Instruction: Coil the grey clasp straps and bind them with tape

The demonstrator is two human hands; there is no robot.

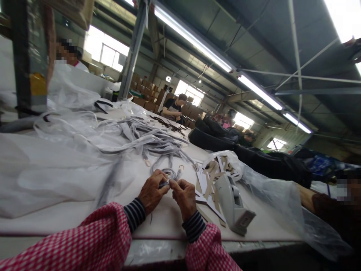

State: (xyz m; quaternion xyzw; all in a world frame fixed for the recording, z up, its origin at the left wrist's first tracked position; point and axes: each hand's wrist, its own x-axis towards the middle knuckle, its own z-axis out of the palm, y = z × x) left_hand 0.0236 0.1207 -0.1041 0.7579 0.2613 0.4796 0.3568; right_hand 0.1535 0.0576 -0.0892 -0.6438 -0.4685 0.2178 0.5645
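Observation:
My left hand (150,192) and my right hand (184,195) meet over the white table (70,214) near its front edge. Both are closed in a pinch on the end of a grey strap (166,177), which loops away from my fingers. A small metal ring (180,168) lies by the strap just beyond my hands. A pile of more grey straps (146,137) spreads across the table further back. My sleeves are red-and-white check with striped cuffs.
Clear plastic bags (56,165) cover the left of the table. To the right lie cut card pieces (210,180), a grey tape dispenser (235,209) and another plastic bag (276,195). Black fabric (254,158) is heaped behind. Other people work at the far end and at the right.

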